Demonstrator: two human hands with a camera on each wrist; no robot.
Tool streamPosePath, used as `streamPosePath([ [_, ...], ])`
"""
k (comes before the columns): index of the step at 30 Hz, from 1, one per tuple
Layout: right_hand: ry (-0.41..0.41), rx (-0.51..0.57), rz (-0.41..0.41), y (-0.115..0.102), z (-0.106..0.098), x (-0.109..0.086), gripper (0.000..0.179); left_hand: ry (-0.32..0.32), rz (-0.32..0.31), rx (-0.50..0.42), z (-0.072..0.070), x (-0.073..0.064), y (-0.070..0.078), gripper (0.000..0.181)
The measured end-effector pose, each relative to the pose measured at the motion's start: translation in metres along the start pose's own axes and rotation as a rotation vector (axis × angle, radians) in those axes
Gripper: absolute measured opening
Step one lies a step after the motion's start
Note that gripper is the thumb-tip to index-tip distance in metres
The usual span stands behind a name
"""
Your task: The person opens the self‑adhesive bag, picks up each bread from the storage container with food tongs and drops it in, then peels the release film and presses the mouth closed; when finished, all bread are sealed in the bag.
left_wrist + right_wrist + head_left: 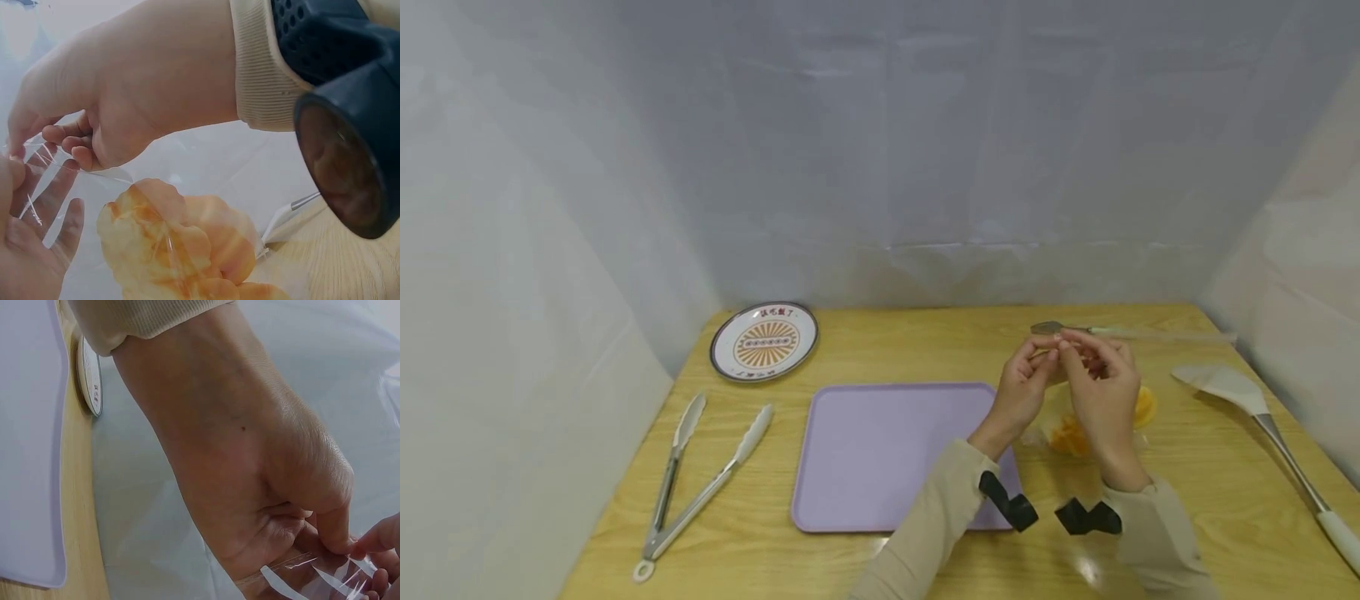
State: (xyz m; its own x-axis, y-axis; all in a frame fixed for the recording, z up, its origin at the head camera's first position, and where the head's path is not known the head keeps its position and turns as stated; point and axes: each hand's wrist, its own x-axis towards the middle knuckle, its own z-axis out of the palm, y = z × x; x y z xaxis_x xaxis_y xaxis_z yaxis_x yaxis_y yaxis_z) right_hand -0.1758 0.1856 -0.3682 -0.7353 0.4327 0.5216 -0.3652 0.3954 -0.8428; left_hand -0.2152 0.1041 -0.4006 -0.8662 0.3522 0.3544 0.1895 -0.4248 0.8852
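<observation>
Over the table, right of the purple tray (902, 458), my two hands meet at the top edge of a clear plastic bag (300, 581). My left hand (1021, 387) pinches the film between thumb and fingertips. Close against it, the right hand (1105, 392) also pinches the edge, its other fingers spread behind the film in the left wrist view. Puffy golden-orange pieces like bread (156, 237) show through the bag below the hands. In the head view the forearm and hand partly hide them.
Tongs (700, 492) lie spread at the left, with a round patterned plate (765, 342) behind them. A turner with a pale head (1225, 387) lies along the right edge. At the back right is a utensil with a dark metal head (1048, 327).
</observation>
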Motion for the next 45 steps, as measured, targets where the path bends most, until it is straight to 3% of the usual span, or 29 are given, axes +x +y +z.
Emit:
streamPosePath([
  [4,-0.022,0.026,0.013,0.001,-0.001,-0.001,0.017,0.012,-0.013,0.022,0.000,0.000,0.001,0.026],
  [7,-0.049,0.124,0.106,0.000,-0.003,0.001,0.009,0.004,-0.023,0.024,-0.001,0.000,0.001,0.026],
  [12,-0.103,0.378,0.267,-0.003,-0.011,0.004,0.019,-0.020,-0.039,0.022,-0.003,0.001,0.001,0.026],
  [15,-0.161,0.596,0.296,-0.004,-0.016,0.005,0.017,-0.011,-0.059,0.003,-0.004,0.001,0.000,0.025],
  [18,-0.189,0.701,0.297,-0.004,-0.018,0.005,0.017,-0.013,-0.058,-0.029,-0.006,0.001,-0.001,0.026],
  [22,-0.161,0.530,0.211,-0.004,-0.019,0.007,0.032,-0.082,-0.003,-0.061,-0.008,-0.001,-0.001,0.034],
  [25,-0.156,0.296,0.152,-0.004,-0.021,0.008,0.047,-0.135,0.041,-0.083,-0.009,-0.001,-0.001,0.042],
  [29,-0.188,-0.049,0.119,-0.007,-0.025,0.012,0.047,-0.138,0.050,-0.072,-0.009,-0.001,-0.001,0.041],
  [31,-0.205,-0.164,0.096,-0.009,-0.028,0.013,0.044,-0.126,0.047,-0.053,-0.009,-0.001,-0.001,0.037],
  [34,-0.216,-0.201,0.020,-0.009,-0.034,0.016,0.033,-0.101,0.040,-0.026,-0.009,-0.001,-0.002,0.036],
  [40,-0.237,-0.216,-0.189,-0.006,-0.047,0.021,0.017,-0.135,0.063,-0.038,-0.012,-0.001,-0.003,0.041],
  [45,-0.264,-0.257,-0.287,-0.002,-0.050,0.024,0.024,-0.151,0.075,-0.044,-0.013,-0.001,-0.003,0.042],
])
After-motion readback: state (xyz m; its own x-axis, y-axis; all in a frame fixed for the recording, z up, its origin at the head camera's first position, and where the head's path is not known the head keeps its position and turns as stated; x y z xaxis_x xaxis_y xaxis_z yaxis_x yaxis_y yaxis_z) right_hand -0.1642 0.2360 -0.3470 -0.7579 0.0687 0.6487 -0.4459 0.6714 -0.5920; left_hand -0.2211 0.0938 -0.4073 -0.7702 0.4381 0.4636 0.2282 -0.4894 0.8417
